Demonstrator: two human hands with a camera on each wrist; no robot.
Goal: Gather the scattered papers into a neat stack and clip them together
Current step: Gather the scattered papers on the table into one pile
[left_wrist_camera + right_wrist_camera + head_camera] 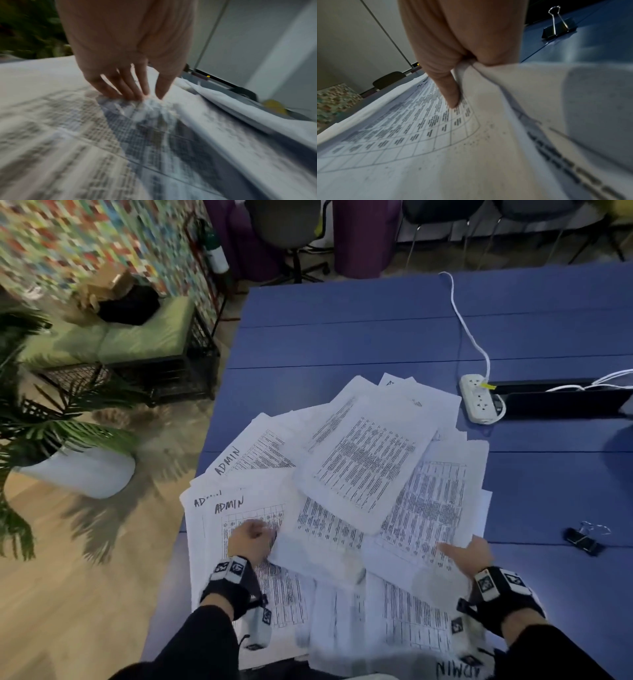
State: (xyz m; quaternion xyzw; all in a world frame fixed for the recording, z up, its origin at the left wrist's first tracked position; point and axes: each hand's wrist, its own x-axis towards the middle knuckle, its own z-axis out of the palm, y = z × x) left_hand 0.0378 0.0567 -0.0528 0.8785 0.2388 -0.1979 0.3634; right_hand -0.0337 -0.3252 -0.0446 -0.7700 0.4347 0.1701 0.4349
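Papers [363, 470] lie fanned across the bench [342, 330], reaching its left edge. The left hand [251, 537] bunches one sheet between fingertips and thumb; the right hand [471, 553] pinches another's edge. Dragging could crease sheets or sweep some off. The clip [582, 539] lies apart, rightward.
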